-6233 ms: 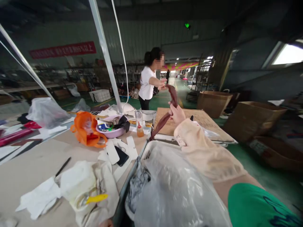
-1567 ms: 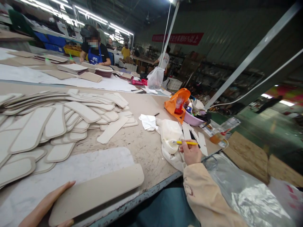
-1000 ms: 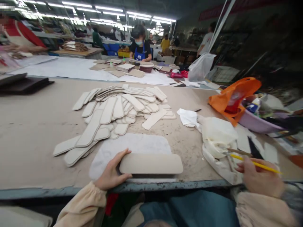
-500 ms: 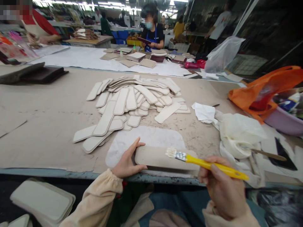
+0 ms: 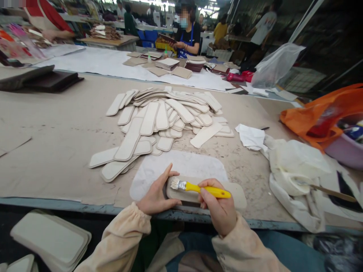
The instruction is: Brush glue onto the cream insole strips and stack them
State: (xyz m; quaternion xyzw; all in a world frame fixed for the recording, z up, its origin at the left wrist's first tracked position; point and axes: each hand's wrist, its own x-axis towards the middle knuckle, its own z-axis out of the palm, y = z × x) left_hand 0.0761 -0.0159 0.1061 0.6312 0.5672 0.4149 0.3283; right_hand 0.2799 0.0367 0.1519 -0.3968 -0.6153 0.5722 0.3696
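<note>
Pile of pieces [image 5: 159, 117] lying beyond your hands; table edge [image 5: 113, 210] running just below; your right hand [image 5: 222, 211] gripping brush [image 5: 208, 190]; left hand [image 5: 159, 192] bracing panel [image 5: 238, 194]

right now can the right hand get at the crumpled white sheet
Probably yes: past the end of the beige strip, only bare table separates the right hand from the crumpled white sheet. It holds the yellow brush, though, so it may need to set that down.
</note>
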